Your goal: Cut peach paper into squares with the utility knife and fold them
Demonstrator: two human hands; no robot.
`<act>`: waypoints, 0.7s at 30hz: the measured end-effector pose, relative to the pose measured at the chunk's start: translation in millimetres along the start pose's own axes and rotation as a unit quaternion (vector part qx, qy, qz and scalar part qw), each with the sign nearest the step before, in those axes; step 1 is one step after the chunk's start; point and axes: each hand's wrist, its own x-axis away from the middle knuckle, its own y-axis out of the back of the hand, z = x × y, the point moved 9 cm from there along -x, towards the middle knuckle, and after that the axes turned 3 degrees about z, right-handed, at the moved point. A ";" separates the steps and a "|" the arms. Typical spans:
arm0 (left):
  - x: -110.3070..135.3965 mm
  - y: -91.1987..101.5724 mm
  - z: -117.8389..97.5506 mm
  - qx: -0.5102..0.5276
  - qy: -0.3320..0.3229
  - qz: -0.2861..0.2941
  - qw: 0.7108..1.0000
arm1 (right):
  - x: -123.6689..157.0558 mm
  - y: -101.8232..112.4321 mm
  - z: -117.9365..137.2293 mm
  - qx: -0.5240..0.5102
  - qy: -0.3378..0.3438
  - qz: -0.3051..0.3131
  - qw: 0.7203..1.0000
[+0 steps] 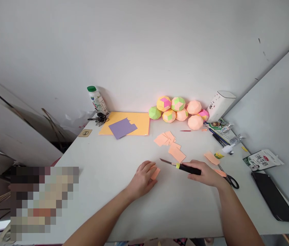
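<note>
My right hand is closed round the black handle of a knife. Its narrow blade points left and stays clear of the paper. Opposite it, my left hand rests on the table with its fingers curled over a small peach paper piece, part of which they hide. Just beyond the blade lie a peach paper rectangle and a fanned pile of peach paper pieces. More peach paper is near my right hand, close to a pair of black-handled scissors.
Several faceted paper balls are heaped against the wall beside a white container. A purple sheet lies on yellow paper, with keys and a bottle to its left. Right: a glue bottle and black phone-like object.
</note>
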 end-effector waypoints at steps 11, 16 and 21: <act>-3.8 8.2 1.5 0.005 -0.003 0.029 1.000 | 3.6 -19.3 0.0 0.133 -0.045 0.103 0.985; -3.6 7.4 3.4 0.005 0.005 0.042 0.999 | 3.3 -20.8 -0.2 0.127 -0.047 0.103 0.985; -3.5 7.2 1.4 0.000 -0.002 0.052 0.999 | 2.3 -21.3 1.0 0.124 -0.047 0.099 0.986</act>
